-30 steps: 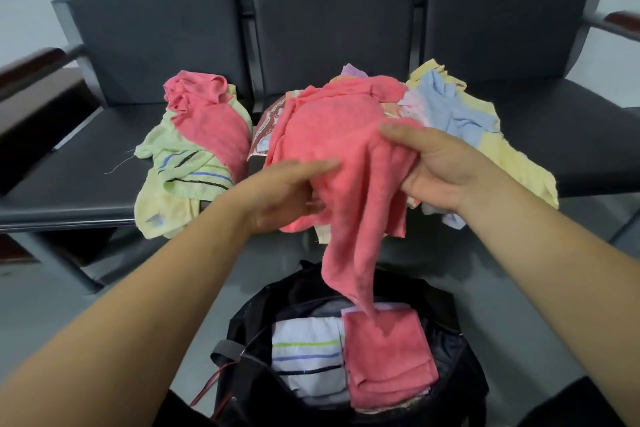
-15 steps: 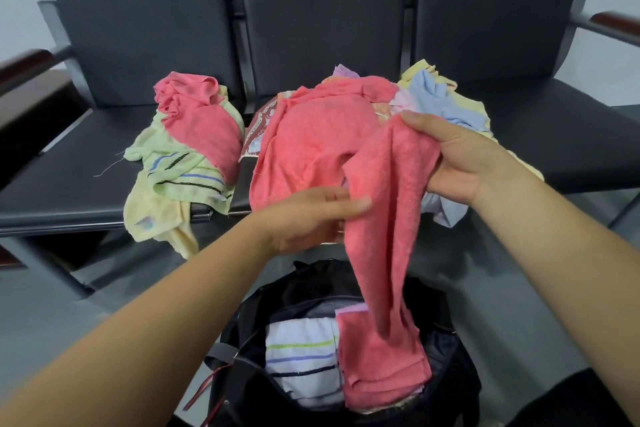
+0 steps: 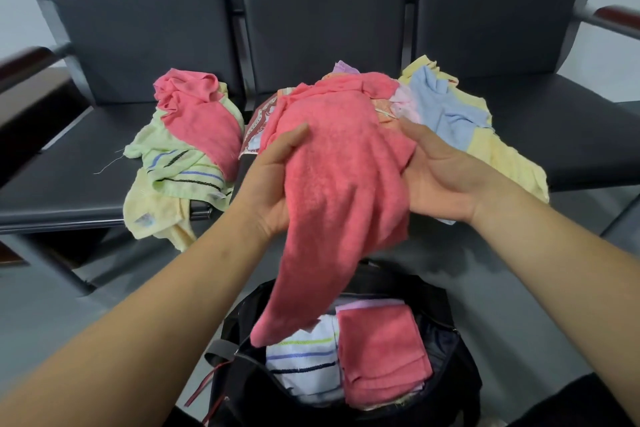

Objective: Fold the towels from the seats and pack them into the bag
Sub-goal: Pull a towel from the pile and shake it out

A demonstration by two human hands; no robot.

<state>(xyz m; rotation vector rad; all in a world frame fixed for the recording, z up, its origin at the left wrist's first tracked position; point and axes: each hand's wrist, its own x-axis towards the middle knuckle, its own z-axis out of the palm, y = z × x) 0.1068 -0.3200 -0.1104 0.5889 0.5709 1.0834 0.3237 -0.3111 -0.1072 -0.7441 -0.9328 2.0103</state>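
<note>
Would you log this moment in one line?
left hand: holds pink towel; right hand: holds pink towel; bag: open, folded towels inside

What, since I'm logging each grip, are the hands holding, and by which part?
Both hold the pink towel by its bunched upper part: the left hand at its left side, the right hand at its right side.

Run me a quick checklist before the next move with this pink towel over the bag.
1. Grip: ok, left hand and right hand both hold the pink towel.
2. Towel folded: not ok, it hangs bunched, one end dangling over the bag.
3. Bag open: ok.
4. Room inside: cannot tell; a folded pink towel and a striped towel cover the visible opening.
5. Pile cleared: not ok, unfolded towels lie on the seats.
</note>
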